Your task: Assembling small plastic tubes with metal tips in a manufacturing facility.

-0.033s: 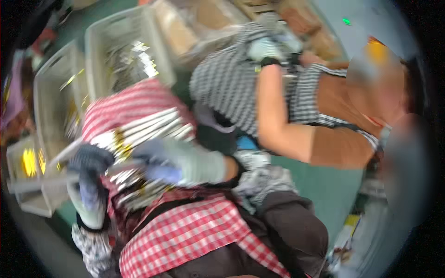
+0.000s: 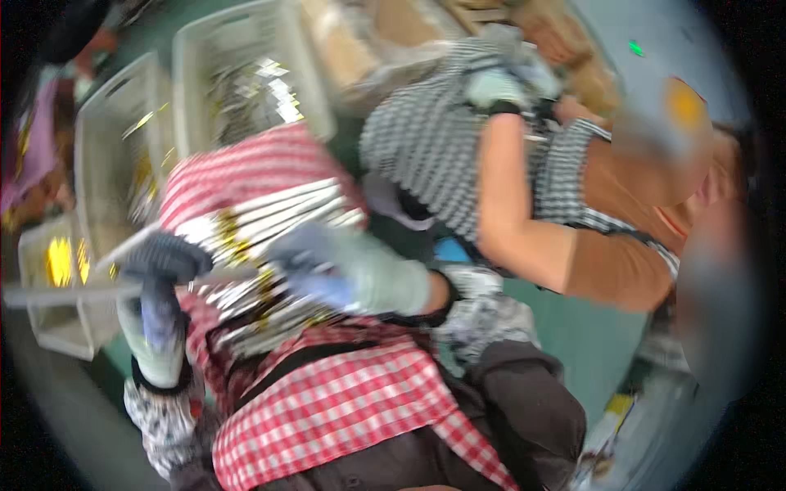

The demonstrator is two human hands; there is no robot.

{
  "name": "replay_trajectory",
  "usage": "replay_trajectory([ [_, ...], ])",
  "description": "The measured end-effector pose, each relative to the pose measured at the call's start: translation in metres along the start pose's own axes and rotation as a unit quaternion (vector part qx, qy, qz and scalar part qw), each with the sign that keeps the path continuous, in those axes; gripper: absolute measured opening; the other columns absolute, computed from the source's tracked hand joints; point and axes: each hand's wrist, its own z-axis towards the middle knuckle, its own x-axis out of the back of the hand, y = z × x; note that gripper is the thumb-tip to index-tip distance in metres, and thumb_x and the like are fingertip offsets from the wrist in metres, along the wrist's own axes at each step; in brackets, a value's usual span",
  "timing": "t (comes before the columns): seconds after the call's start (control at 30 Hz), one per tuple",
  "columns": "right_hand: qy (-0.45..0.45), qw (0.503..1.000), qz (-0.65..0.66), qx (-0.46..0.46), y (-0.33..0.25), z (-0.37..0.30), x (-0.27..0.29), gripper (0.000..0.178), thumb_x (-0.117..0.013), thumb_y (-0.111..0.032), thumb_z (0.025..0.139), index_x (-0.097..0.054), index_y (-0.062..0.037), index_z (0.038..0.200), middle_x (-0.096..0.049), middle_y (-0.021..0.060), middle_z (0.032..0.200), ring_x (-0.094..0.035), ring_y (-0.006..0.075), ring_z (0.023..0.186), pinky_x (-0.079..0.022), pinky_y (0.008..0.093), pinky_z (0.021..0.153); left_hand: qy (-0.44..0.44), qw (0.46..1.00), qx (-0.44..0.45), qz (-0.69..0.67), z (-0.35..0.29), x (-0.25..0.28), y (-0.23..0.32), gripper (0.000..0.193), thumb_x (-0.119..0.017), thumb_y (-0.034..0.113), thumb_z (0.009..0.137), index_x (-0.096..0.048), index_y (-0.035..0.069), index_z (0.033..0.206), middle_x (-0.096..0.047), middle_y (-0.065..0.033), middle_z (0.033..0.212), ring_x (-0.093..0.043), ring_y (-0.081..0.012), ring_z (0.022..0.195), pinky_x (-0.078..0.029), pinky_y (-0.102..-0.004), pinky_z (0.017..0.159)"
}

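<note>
Gripping 1 long flat strip (image 2: 74, 290), the left hand (image 2: 160, 307) could drop it if the right hand (image 2: 352, 274), pressing the shiny stack (image 2: 270, 245), bumps it.

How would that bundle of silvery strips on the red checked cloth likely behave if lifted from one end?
The bundle of silvery strips would probably stay fairly stiff, since the strips lie straight and parallel. It looks shiny, so likely slippery, even in the gloved right hand. Loose strips might slide apart: the picture is too blurred to show any tie. The left hand grips a grey bar.
</note>
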Motion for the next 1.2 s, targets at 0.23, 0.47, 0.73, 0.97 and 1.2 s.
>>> replay_trajectory([
  [0.23, 0.021, 0.990, -0.120, -0.068, 0.008, -0.047, 0.043, 0.018, -0.065, -0.006, 0.087, -0.065, -0.0030, 0.105, -0.065, 0.0108, 0.098, -0.065, 0.0245, 0.087, -0.050, 0.0326, 0.078, -0.078, 0.458, -0.361, 0.809, 0.060, -0.068, 0.052, 0.015, -0.064, 0.015, 0.089, -0.063, 0.005, 0.101, -0.064, -0.0145, 0.087, -0.062, -0.0347, 0.084, -0.049, -0.0431, 0.074],
  [0.47, -0.186, 0.859, -0.466, 0.104, 0.019, -0.040, 0.004, 0.034, -0.067, -0.021, 0.077, -0.064, -0.0071, 0.107, -0.064, 0.0082, 0.097, -0.063, 0.0237, 0.084, -0.050, 0.0391, 0.072, -0.212, 0.432, -0.307, 0.821, 0.137, -0.032, 0.010, 0.032, -0.058, 0.026, 0.095, -0.061, 0.010, 0.123, -0.064, -0.0157, 0.105, -0.063, -0.0368, 0.099, -0.050, -0.0451, 0.084],
  [0.73, -0.268, 0.814, -0.514, 0.042, 0.028, -0.033, -0.006, 0.032, -0.063, -0.017, 0.081, -0.063, -0.0065, 0.111, -0.062, 0.0082, 0.085, -0.065, 0.0245, 0.072, -0.051, 0.0390, 0.061, -0.196, 0.451, -0.263, 0.830, 0.114, -0.020, -0.002, 0.039, -0.057, 0.032, 0.097, -0.060, 0.010, 0.129, -0.065, -0.0175, 0.113, -0.063, -0.0369, 0.102, -0.051, -0.0439, 0.087],
  [0.97, -0.258, 0.836, -0.476, 0.093, 0.017, -0.026, 0.000, 0.028, -0.066, -0.015, 0.076, -0.064, -0.0046, 0.102, -0.062, 0.0096, 0.085, -0.064, 0.0271, 0.075, -0.051, 0.0417, 0.064, -0.184, 0.477, -0.373, 0.774, 0.113, 0.001, 0.000, 0.036, -0.059, 0.025, 0.096, -0.060, 0.008, 0.129, -0.064, -0.0166, 0.118, -0.062, -0.0355, 0.107, -0.050, -0.0425, 0.090],
  [1.2, -0.108, 0.773, -0.595, 0.189, -0.003, 0.021, 0.018, 0.031, -0.066, -0.008, 0.076, -0.064, -0.0061, 0.107, -0.063, 0.0081, 0.090, -0.065, 0.0241, 0.078, -0.051, 0.0350, 0.064, -0.209, 0.657, -0.271, 0.672, 0.107, 0.017, 0.014, 0.037, -0.054, 0.026, 0.102, -0.059, 0.006, 0.132, -0.065, -0.0123, 0.124, -0.062, -0.0240, 0.114, -0.050, -0.0338, 0.096],
])
